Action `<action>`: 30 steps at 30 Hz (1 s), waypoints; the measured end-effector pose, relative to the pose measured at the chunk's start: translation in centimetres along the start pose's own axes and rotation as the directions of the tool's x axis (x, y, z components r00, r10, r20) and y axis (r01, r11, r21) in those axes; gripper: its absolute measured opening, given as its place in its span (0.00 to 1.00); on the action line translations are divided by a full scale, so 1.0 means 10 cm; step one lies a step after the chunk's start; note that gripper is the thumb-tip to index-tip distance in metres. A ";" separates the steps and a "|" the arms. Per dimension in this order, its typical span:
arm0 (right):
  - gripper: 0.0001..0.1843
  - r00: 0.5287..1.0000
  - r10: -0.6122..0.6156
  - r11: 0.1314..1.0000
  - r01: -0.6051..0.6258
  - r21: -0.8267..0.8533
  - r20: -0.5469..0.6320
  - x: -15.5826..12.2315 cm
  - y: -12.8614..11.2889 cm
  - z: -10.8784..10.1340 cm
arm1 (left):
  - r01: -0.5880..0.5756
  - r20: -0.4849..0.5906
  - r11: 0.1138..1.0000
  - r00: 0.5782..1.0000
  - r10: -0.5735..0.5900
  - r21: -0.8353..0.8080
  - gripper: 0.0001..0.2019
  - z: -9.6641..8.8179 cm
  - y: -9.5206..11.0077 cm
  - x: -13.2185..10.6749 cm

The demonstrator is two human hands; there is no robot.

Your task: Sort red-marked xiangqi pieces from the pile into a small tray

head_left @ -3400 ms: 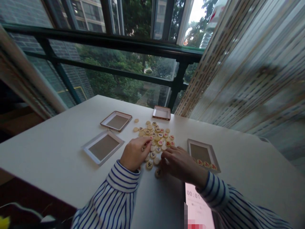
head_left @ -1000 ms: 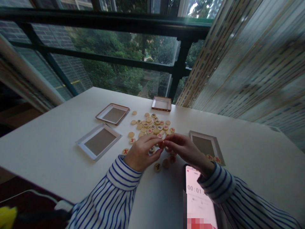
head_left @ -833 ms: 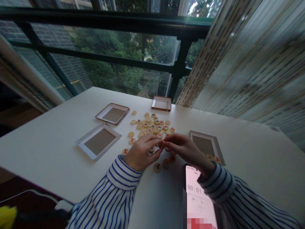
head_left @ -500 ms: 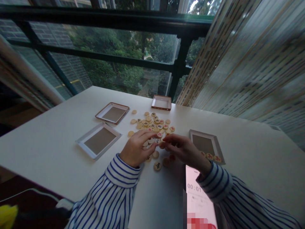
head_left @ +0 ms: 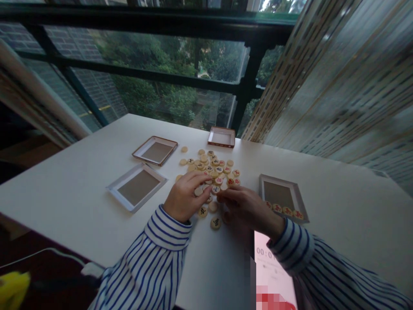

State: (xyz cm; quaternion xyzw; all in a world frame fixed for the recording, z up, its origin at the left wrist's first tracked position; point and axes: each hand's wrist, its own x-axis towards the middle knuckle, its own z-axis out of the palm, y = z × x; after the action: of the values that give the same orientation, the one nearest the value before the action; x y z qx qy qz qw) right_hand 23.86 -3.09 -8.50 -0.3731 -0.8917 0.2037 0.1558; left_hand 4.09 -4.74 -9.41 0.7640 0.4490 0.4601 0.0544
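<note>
A loose pile of round wooden xiangqi pieces (head_left: 218,169), some with black or red characters and others blank side up, lies mid-table. Over the pile's near left edge, my left hand (head_left: 186,194) is open, its thumb and curved fingers apart around a few pieces. My right hand (head_left: 243,209) reaches in from the right with fingertips pinched on a piece, mostly hidden in shadow. Just below the hands lies a piece with a black character (head_left: 216,222). Several red-character pieces (head_left: 287,211) stand in a row along the near side of the right tray (head_left: 300,198).
Two shallow trays, one brown-rimmed (head_left: 134,154) and one white (head_left: 111,188), lie left of the pile. A small box lid (head_left: 221,145) sits at the back edge. Under my right forearm is a phone (head_left: 274,275) showing a timer. Railing and window stand behind the white table (head_left: 80,172).
My right hand has drawn slightly back from my left, and the gap between them is wider. Another red piece now shows in the right tray's row. The camera view has shifted slightly.
</note>
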 end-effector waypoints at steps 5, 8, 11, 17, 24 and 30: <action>0.13 1.000 0.013 0.995 -0.010 -0.103 0.024 -0.01 -0.03 0.00 | 0.007 0.000 1.000 1.000 -0.007 -0.003 0.08 0.00 0.02 0.01; 0.13 0.999 0.025 0.988 -0.018 -0.154 0.040 -0.03 -0.06 0.00 | 0.009 -0.003 1.000 1.000 -0.009 -0.004 0.08 -0.01 0.02 0.01; 0.12 0.999 0.017 0.983 -0.007 -0.185 0.051 -0.04 -0.07 0.00 | 0.010 -0.004 1.000 1.000 -0.010 -0.003 0.08 -0.01 0.03 0.01; 0.10 0.999 -0.002 0.958 0.014 -0.286 0.040 -0.04 -0.07 0.03 | 0.016 -0.003 1.000 1.000 -0.016 0.005 0.08 -0.01 0.04 0.01; 0.09 0.999 -0.021 0.931 0.028 -0.363 0.023 -0.03 -0.07 0.05 | 0.024 0.035 1.000 0.999 -0.025 0.007 0.08 -0.02 0.03 0.00; 0.10 0.999 -0.033 0.930 0.034 -0.366 0.008 -0.02 -0.07 0.04 | 0.007 0.073 0.999 0.997 -0.010 0.044 0.07 -0.01 0.04 -0.01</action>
State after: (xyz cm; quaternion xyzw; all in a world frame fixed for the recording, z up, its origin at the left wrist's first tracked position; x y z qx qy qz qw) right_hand 23.39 -3.78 -8.53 -0.3801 -0.9204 0.0317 0.0864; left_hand 4.22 -5.04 -9.19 0.7794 0.4598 0.4218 0.0561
